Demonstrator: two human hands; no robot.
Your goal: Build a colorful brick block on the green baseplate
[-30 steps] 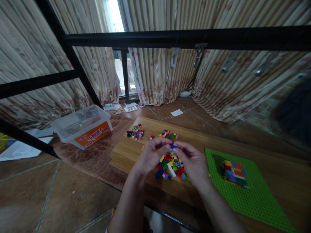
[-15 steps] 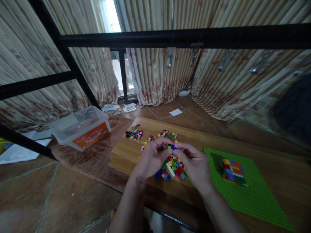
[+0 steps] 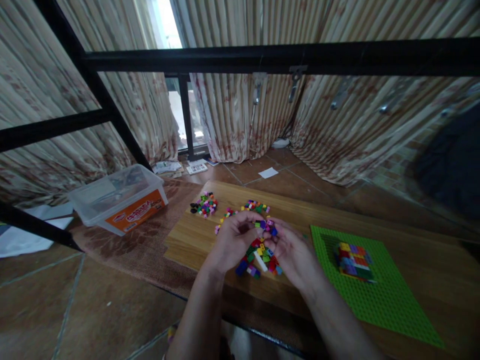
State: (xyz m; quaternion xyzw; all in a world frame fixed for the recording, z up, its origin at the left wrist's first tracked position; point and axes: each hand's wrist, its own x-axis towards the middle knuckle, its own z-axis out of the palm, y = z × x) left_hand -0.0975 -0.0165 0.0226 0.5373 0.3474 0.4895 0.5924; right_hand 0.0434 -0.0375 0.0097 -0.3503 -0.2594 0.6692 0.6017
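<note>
My left hand (image 3: 235, 239) and my right hand (image 3: 288, 250) meet over a pile of small coloured bricks (image 3: 258, 257) on a wooden board (image 3: 195, 240). Both hands pinch small bricks (image 3: 265, 226) held between the fingertips, blue and purple ones showing. Two smaller brick heaps lie further back, one at the far left (image 3: 204, 205) and one behind the hands (image 3: 257, 206). To the right lies a green baseplate (image 3: 378, 295) with a low multicoloured block of stacked bricks (image 3: 352, 260) on it.
A clear plastic box with an orange label (image 3: 120, 197) stands on a brown mat (image 3: 138, 240) at the left. Black metal bars (image 3: 262, 55) cross overhead. Curtains hang behind, and papers lie on the tiled floor.
The view has shifted slightly. My hands stay together over the pile, and the right hand has turned palm up a little with the pinched bricks.
</note>
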